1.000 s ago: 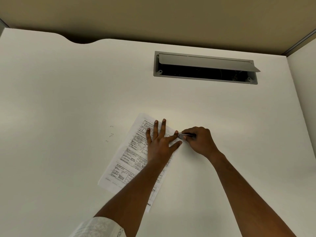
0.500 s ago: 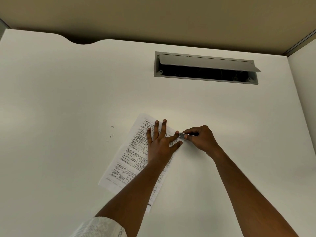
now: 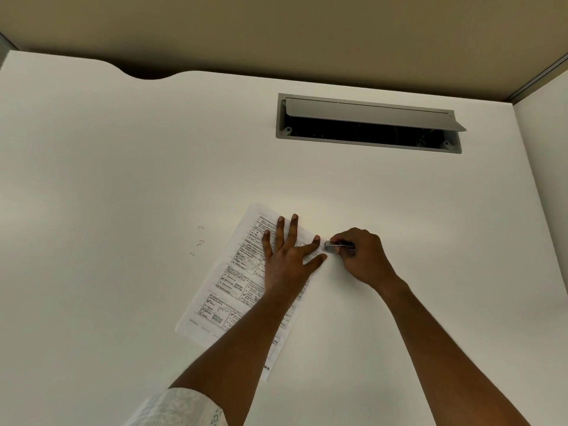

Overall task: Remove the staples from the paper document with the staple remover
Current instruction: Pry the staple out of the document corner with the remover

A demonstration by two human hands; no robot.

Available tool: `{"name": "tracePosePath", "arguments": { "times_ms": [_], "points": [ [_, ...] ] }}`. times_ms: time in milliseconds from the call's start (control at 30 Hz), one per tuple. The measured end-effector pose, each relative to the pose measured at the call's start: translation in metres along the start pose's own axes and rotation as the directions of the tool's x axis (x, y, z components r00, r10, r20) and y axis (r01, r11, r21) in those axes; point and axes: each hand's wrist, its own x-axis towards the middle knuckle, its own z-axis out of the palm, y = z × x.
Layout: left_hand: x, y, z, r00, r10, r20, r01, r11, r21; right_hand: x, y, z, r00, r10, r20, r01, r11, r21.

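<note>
A printed paper document (image 3: 233, 290) lies slanted on the white desk (image 3: 123, 179). My left hand (image 3: 289, 256) presses flat on its upper part, fingers spread and straight. My right hand (image 3: 362, 256) grips a small metal staple remover (image 3: 336, 247), whose tip sits at the paper's right corner, just beside my left index fingertip. Three loose bent staples (image 3: 198, 241) lie on the desk to the left of the paper. The staple under the tool tip is too small to make out.
A grey cable slot (image 3: 368, 124) with its flap raised is set into the desk at the back right. A partition wall (image 3: 541, 179) runs along the right side. The desk's back edge has a curved notch (image 3: 147, 75) at the left.
My right hand has slid slightly to the right with the staple remover, away from the paper corner. My left hand and the paper have stayed put.
</note>
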Motion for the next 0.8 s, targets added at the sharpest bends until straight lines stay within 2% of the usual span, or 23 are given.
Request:
{"name": "tracePosePath", "arguments": {
  "times_ms": [167, 400, 667, 800],
  "points": [
    [0.000, 0.000, -0.001, 1.000, -0.003, 0.006, 0.003, 1.000, 0.011, 0.000, -0.002, 0.007, 0.998, -0.055, -0.037, 0.051, 0.995, -0.091],
    [-0.001, 0.001, -0.001, 1.000, -0.007, 0.015, 0.007, 1.000, 0.009, 0.005, -0.007, 0.003, 0.997, -0.063, 0.040, 0.068, 0.992, -0.109],
    [-0.001, 0.000, 0.000, 1.000, -0.003, 0.001, 0.003, 1.000, -0.001, 0.008, -0.010, 0.003, 0.998, -0.050, 0.040, 0.052, 0.996, -0.067],
    [0.000, 0.000, 0.001, 1.000, -0.005, 0.003, 0.005, 1.000, 0.004, 0.002, -0.009, 0.008, 0.997, 0.055, -0.056, -0.049, 0.994, 0.095]
  ]
}}
